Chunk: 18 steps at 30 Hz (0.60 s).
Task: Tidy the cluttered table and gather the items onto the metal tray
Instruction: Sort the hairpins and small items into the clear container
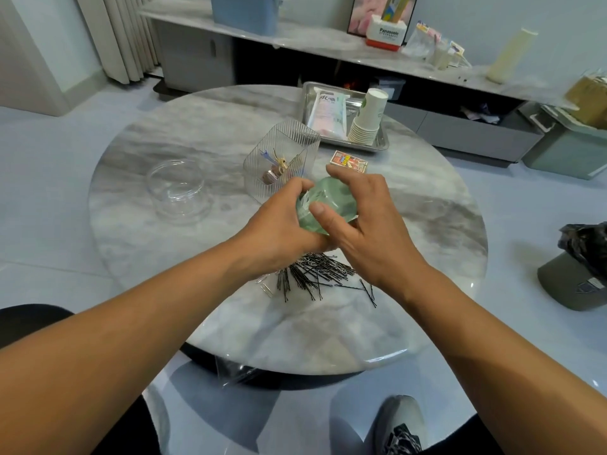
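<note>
Both hands hold a pale green translucent container [328, 198] above the middle of the round marble table [203, 126]. My left hand [279, 221] grips its left side; my right hand [364, 221] wraps its right side with the thumb across the front. Below the hands lies a heap of black hairpins [315, 274] with a few silver paper clips [267, 289]. The metal tray [382, 142] sits at the far right of the table, holding a white packet [328, 113] and a stack of paper cups [368, 116].
A ribbed clear box [282, 159] with small trinkets stands just behind my hands. A small colourful card box [348, 161] lies before the tray. A clear round dish [179, 188] sits at the left. A low shelf [328, 50] runs behind; a grey cap [568, 284] lies on the floor, right.
</note>
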Tool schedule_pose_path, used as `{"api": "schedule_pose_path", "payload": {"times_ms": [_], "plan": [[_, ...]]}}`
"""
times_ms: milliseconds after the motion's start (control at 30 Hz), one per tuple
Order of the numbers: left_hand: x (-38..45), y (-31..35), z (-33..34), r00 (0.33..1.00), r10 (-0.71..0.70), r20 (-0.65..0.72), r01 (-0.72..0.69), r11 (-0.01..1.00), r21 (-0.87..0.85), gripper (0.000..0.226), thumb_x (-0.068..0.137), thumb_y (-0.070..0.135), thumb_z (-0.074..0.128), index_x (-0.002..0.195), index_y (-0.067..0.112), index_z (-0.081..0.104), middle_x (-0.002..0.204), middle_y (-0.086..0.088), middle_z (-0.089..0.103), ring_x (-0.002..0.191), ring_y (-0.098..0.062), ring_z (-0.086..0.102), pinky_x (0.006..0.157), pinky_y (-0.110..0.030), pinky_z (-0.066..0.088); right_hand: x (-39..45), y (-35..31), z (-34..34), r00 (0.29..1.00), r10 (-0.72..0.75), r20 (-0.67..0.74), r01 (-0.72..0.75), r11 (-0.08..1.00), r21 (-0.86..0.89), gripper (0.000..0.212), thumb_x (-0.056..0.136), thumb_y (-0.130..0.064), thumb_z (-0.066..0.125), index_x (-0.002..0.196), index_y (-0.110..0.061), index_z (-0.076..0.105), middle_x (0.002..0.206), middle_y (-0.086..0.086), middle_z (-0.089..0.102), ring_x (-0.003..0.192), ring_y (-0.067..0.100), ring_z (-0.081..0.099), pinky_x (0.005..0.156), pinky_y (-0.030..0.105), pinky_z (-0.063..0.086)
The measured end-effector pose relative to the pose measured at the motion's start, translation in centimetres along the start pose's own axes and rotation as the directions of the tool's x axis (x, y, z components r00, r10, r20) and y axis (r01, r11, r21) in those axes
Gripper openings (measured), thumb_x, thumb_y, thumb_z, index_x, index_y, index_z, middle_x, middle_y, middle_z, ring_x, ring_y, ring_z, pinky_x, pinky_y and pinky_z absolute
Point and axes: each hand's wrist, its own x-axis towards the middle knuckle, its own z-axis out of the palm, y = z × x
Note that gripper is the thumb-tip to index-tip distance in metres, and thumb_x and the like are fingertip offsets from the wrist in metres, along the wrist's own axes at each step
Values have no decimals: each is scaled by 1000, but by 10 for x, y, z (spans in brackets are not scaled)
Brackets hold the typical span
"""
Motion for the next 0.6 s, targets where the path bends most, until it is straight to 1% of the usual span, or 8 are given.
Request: {"api": "schedule_pose_path", "payload": {"times_ms": [67, 167, 200, 267, 333, 400, 500, 600], "plan": [[-1, 0, 0, 1000, 3, -14, -3, 1000, 29, 64, 66, 20, 92, 116, 31, 54, 102, 10, 71, 87, -7, 72, 76, -29, 60, 1, -1, 1, 999, 51, 20, -52, 996, 75, 60, 88, -69, 50, 143, -47, 43, 126, -11, 44, 114, 1, 50, 99, 27, 47], [-2, 0, 1, 998, 22, -52, -19, 998, 58, 63, 68, 18, 93, 116, 30, 53, 101, 11, 68, 82, 1, 68, 67, -19, 57, 2, -3, 4, 982, 187, 34, -188, 929, 319, 55, 87, -73, 50, 136, -48, 49, 126, -7, 55, 114, 13, 62, 96, 47, 55], [-2, 0, 1, 998, 29, -60, -25, 998, 63, 62, 69, 18, 93, 115, 29, 53, 101, 10, 68, 83, 1, 68, 66, -19, 57, 3, -4, 5, 973, 225, 44, -223, 886, 407, 53, 86, -72, 51, 133, -46, 52, 124, -4, 60, 110, 16, 66, 93, 52, 56], [-3, 0, 1, 998, 35, -61, -30, 996, 84, 63, 69, 21, 93, 116, 30, 53, 103, 11, 68, 87, -1, 68, 71, -23, 59, 3, -5, 7, 962, 264, 73, -263, 816, 514, 52, 87, -69, 53, 128, -39, 57, 119, 1, 67, 103, 17, 71, 89, 55, 58], [-4, -1, 1, 998, 41, -48, -35, 992, 122, 63, 69, 23, 93, 117, 30, 52, 104, 11, 68, 91, -4, 68, 78, -31, 59, 2, -4, 10, 959, 270, 87, -274, 803, 530, 52, 86, -68, 55, 128, -37, 57, 117, 2, 68, 102, 16, 72, 88, 54, 59], [-4, -2, 2, 998, 48, -41, -41, 985, 168, 62, 70, 22, 92, 117, 31, 51, 104, 13, 68, 92, -4, 68, 81, -36, 59, 0, -3, 13, 963, 257, 76, -261, 838, 479, 54, 85, -71, 55, 131, -42, 54, 122, 0, 63, 105, 16, 70, 90, 52, 59], [-5, -2, 1, 998, 51, -42, -40, 975, 219, 62, 71, 25, 90, 117, 34, 50, 106, 15, 67, 92, -2, 67, 79, -36, 59, -2, -1, 14, 968, 237, 79, -248, 871, 424, 57, 84, -74, 54, 135, -49, 49, 126, 0, 57, 109, 17, 67, 92, 48, 58], [-7, -2, 1, 998, 53, -36, -42, 964, 264, 62, 73, 28, 89, 117, 37, 47, 106, 14, 66, 91, -2, 67, 74, -32, 57, -3, 0, 14, 970, 221, 98, -242, 872, 425, 56, 87, -70, 55, 137, -48, 48, 127, 1, 55, 109, 18, 67, 92, 46, 58]]}}
